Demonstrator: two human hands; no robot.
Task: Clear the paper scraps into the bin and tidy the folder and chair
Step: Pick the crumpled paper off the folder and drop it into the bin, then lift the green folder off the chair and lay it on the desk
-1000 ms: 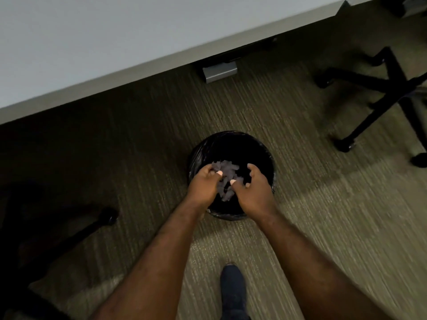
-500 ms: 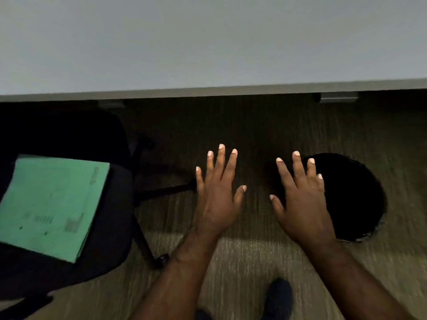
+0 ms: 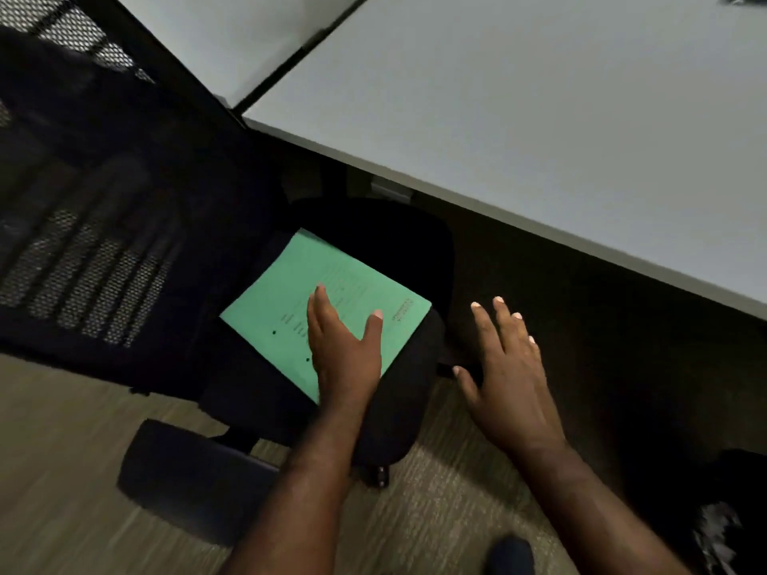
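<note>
Beside the grey desk (image 3: 560, 118), a green folder (image 3: 299, 300) lies on the chair (image 3: 398, 408) seat, left hand (image 3: 344, 350) spread above it, apparently to grasp it, right hand (image 3: 506, 375) splayed, empty.

chair seat (image 3: 415, 251) | green folder (image 3: 290, 292) flat | desk (image 3: 539, 118) bare

One green folder (image 3: 328, 296), one black chair (image 3: 398, 251), two hands, one bin (image 3: 734, 512).
</note>
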